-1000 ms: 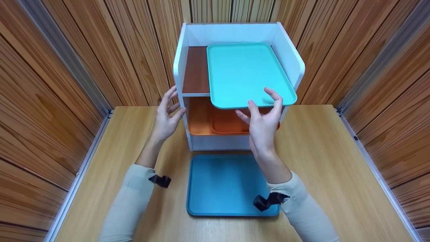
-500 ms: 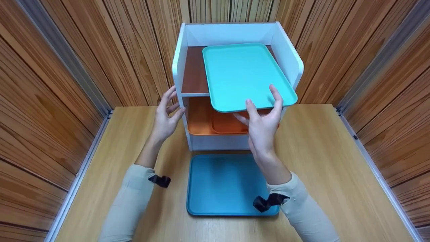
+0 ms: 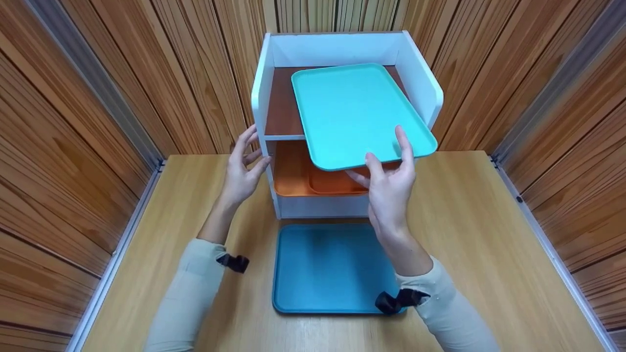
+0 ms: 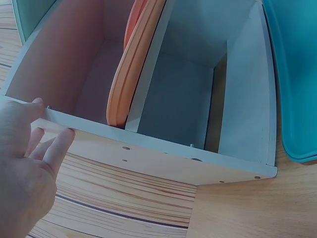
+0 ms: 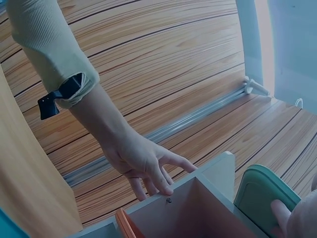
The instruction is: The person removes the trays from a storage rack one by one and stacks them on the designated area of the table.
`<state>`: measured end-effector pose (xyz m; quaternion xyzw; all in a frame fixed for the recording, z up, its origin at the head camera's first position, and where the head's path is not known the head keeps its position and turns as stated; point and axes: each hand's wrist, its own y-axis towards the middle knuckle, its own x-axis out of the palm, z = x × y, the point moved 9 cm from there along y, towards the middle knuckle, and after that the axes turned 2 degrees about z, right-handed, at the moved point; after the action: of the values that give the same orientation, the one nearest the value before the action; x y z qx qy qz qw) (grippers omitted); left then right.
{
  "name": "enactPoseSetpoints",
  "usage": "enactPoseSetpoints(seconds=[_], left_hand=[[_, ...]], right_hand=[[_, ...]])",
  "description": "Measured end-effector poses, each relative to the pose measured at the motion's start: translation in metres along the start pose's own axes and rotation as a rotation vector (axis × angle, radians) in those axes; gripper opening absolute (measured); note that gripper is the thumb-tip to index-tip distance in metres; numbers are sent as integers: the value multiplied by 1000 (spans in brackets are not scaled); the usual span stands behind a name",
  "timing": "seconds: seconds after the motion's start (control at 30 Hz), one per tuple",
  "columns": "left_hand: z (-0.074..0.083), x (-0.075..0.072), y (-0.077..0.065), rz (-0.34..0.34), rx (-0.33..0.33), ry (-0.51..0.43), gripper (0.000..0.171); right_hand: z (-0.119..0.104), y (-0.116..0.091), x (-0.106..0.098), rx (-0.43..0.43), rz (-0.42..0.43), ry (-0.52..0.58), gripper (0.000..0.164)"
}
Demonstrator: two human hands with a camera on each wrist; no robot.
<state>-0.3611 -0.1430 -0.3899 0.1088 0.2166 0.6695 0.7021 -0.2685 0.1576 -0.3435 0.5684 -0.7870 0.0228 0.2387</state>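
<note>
A turquoise tray (image 3: 354,112) sits askew over the brown top board (image 3: 282,110) of a white shelf unit (image 3: 419,83), its near end jutting past the front edge. My right hand (image 3: 391,195) grips that near edge, with one digit on top and others at the rim and underneath. On the other side, my left hand (image 3: 239,171) touches the unit's left side panel at the front edge, fingers extended along the outside. In the left wrist view, the left hand (image 4: 27,158) is at the panel edge (image 4: 168,148). Fingers behind the panel are partly hidden.
An orange tray (image 3: 291,176) lies on the middle shelf, with a darker orange one (image 3: 332,182) beside or on it. A blue tray (image 3: 332,269) lies on the wooden table (image 3: 469,234) in front of the unit. Wooden walls (image 3: 547,88) stand around.
The turquoise tray has turned slightly, and its near edge has come forward and a little to the right with my right hand. My left hand has stayed in place.
</note>
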Motion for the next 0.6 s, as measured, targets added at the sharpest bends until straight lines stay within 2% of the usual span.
enactPoseSetpoints(seconds=[0.37, 0.6], left_hand=[[-1, 0, 0, 9, -8, 9, 71], [1, 0, 0, 5, -2, 12, 69]], right_hand=[[-13, -5, -12, -40, -27, 70, 80], [-19, -11, -22, -64, -14, 69, 80]])
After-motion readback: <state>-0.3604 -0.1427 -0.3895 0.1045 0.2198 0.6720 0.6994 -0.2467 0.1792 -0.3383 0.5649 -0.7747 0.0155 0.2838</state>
